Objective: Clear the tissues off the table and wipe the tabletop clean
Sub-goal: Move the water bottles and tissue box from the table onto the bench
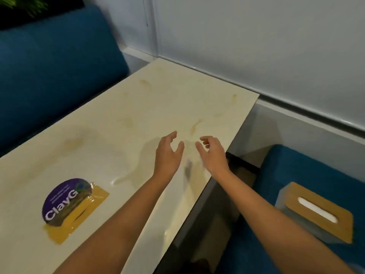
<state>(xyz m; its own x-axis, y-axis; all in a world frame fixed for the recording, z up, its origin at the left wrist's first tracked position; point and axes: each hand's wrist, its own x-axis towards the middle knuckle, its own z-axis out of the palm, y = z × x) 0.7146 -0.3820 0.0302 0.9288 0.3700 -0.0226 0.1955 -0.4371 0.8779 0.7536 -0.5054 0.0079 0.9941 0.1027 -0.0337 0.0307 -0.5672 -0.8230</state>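
The cream tabletop (122,123) stretches from the lower left to the wall, with faint yellowish stains and a wet-looking smear near its right side. My left hand (167,153) hovers over the right part of the table, fingers loosely curled, holding nothing. My right hand (212,153) hovers beside it near the table's right edge, also loosely curled and empty. No loose tissue shows on the table. A tissue box (316,212) with a wooden lid and a slot showing white tissue sits on the blue seat at the right.
A round purple sticker (65,200) under yellow tape is fixed to the table at the lower left. Blue sofa seats stand at the far left (49,76) and right (308,171). A pale wall (256,46) borders the table's far edge. A dark gap lies between table and right seat.
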